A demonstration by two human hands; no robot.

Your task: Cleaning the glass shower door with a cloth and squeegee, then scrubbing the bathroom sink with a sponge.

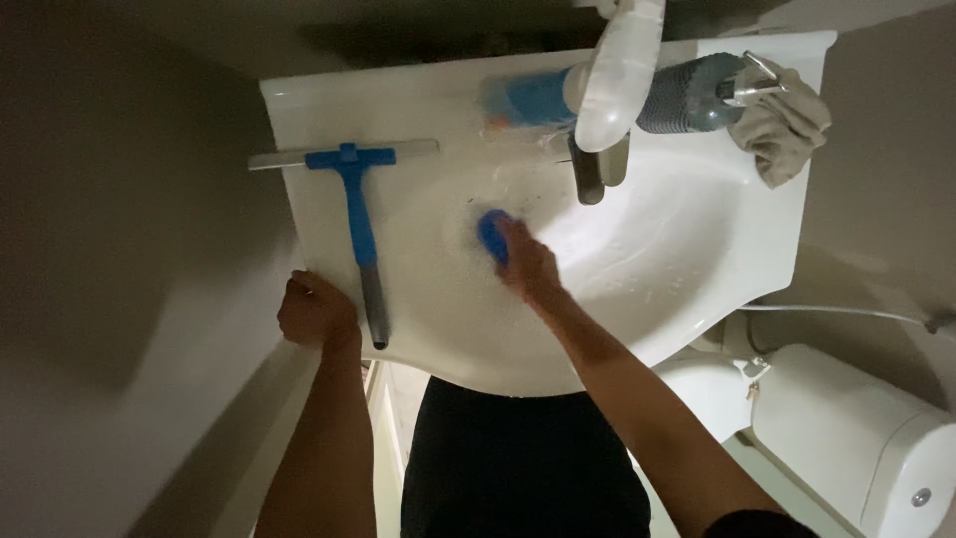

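Note:
My right hand (528, 264) presses a blue sponge (491, 232) against the inside of the white sink basin (657, 259), left of the metal tap (588, 169). My left hand (315, 311) grips the sink's front left edge, fingers curled over the rim. A blue squeegee (356, 204) lies on the sink's left ledge, its handle pointing toward my left hand.
On the back ledge lie a blue bottle (533, 100), a white spray bottle (619, 75), a grey ribbed dispenser (687, 95) and a crumpled cloth (787, 130). A white toilet (846, 428) stands to the right. Walls close in on the left.

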